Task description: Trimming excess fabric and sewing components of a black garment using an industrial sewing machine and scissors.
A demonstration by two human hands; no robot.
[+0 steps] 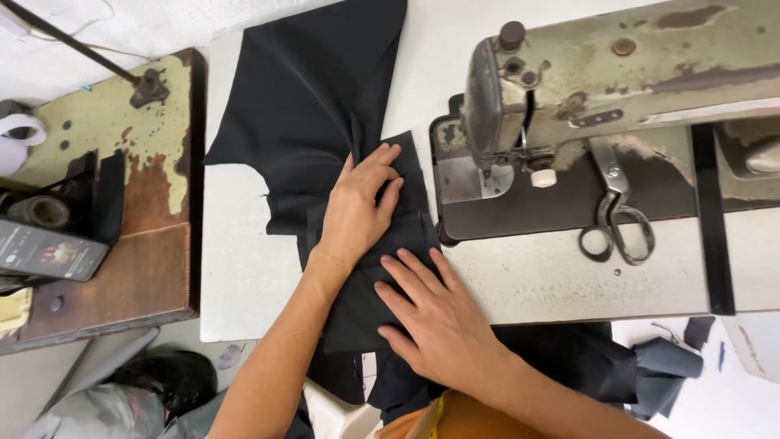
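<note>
— From the head camera, what lies under the hands?

— A piece of black fabric point(325, 106), smooth and matte, spread over a pale sewing table point(244, 268) and folded into layers near the front edge, where it drops out of sight. The left hand point(357, 211) rests flat on the fold, fingers together and stretched out, gripping nothing. The right hand point(435, 317) presses flat just beside it, fingers slightly spread, also closed on nothing.

— And to the right?

— An old sewing machine point(617, 65), metal with worn, patchy greenish paint (its right end is cut off by the frame). Steel scissors point(617, 211) lie on its dark bed. The needle area is too shadowed to read.

— On the left?

— A wooden side table point(146, 268) with peeling paint; the dark things on it are hard to make out.
</note>
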